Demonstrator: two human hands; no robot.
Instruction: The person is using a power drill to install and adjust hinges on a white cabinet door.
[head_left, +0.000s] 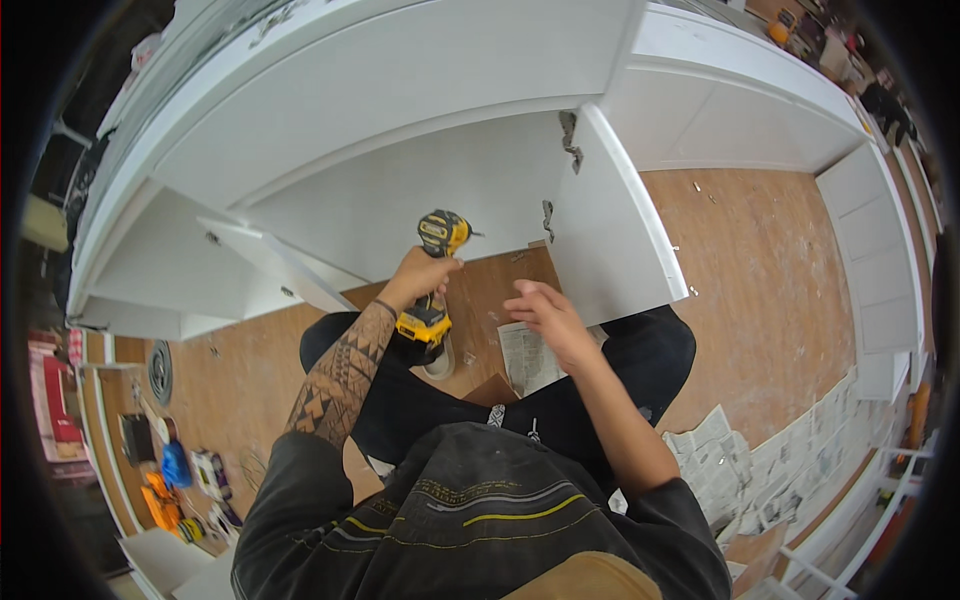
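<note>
My left hand (420,277) is wrapped round the handle of a yellow and black cordless impact driver (437,230). Its short bit points right, in front of the white cabinet (400,190). The battery end hangs down over my left leg. To the right, my right hand (545,315) is raised with its fingers loosely bent and apart, and no object shows in it. It is nearest to an open white cabinet door (615,235), which stands out toward me. Metal hinges (569,140) show along that door's inner edge.
Another white door (270,255) hangs ajar at left. Newspaper sheets (530,358) lie between my legs, and more newspaper (790,480) covers the floor at right. Orange and blue items (175,465) sit at lower left, near a coiled grey roll (160,372). White panels (880,260) stand at right.
</note>
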